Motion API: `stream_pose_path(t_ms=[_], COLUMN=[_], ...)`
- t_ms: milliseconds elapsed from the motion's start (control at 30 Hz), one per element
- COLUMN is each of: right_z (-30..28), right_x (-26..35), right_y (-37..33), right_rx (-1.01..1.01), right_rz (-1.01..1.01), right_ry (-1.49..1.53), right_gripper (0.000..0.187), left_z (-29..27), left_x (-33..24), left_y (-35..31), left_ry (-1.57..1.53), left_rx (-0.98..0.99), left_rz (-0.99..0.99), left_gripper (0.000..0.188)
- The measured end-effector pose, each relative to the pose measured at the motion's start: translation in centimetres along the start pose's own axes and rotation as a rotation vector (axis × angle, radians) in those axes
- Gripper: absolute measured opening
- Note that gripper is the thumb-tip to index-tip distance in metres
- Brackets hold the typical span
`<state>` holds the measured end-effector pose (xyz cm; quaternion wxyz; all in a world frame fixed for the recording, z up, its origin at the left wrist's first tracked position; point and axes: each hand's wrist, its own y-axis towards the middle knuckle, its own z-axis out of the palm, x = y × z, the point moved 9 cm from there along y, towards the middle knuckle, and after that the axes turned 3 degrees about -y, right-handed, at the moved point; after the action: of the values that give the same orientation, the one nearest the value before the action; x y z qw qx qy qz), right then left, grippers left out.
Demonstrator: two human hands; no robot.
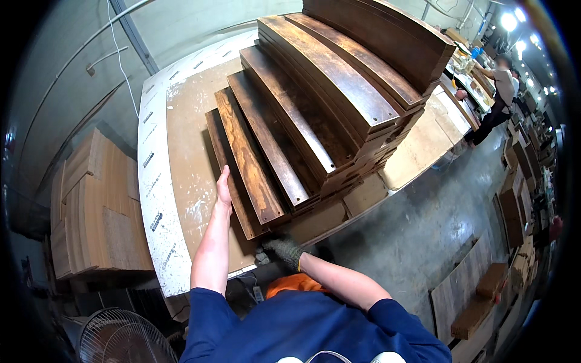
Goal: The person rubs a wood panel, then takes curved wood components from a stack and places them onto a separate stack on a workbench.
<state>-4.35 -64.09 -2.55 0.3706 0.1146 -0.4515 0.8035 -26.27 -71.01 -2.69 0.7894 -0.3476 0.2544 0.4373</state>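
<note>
At centre frame, the bare left hand [223,193], fingers extended, lies along the leftmost long dark-brown wooden plank [241,201]; even, flat-palmed pressure should suit it. The grey-gloved right hand [281,250], lower centre, is blurred; its grip is unclear.

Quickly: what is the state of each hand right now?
Left hand: at the outermost board, grip cannot be told.
Right hand: gloved, blurred near that board's lower end, grip cannot be told.
</note>
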Motion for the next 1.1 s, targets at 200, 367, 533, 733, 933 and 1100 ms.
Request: stream_pose_path(t_ms=[200, 367, 533, 733, 933, 1100], right_z=[-0.2, 0.5, -0.9, -0.5, -2.2, -12.7], right_x=[-0.3, 0.6, -0.2, -1.0, 0.1, 2.4], right_y=[0.6, -0.5, -0.5, -0.3, -3.2, -9.1], right_rx=[0.059, 0.090, 0.204, 0.285, 0.241, -0.116], right_rz=[-0.032, -0.155, -0.255, -0.275, -0.247, -0.435], right_ry=[0.001, -0.075, -0.163, -0.226, -0.259, -0.561], right_gripper=[0.012, 0.012, 0.016, 0.021, 0.019, 0.029], left_z=[1.3, -1.3, -0.4, 6.8, 7.5, 12.9], left_x=[0.0, -0.6, -7.4, -5.2, -4.6, -4.8], left_y=[-0.1, -0.1, -4.8, -0.8, -0.3, -5.1], left_ry=[-0.022, 0.133, 0.872, 0.334, 0.451, 0.430], left_rx=[0.064, -0.097, -0.694, -0.061, -0.100, -0.013], left_rz=[-0.036, -0.028, 0.487, 0.375, 0.432, 0.501], left_gripper=[0.060, 0.070, 0.082, 0.068, 0.041, 0.038])
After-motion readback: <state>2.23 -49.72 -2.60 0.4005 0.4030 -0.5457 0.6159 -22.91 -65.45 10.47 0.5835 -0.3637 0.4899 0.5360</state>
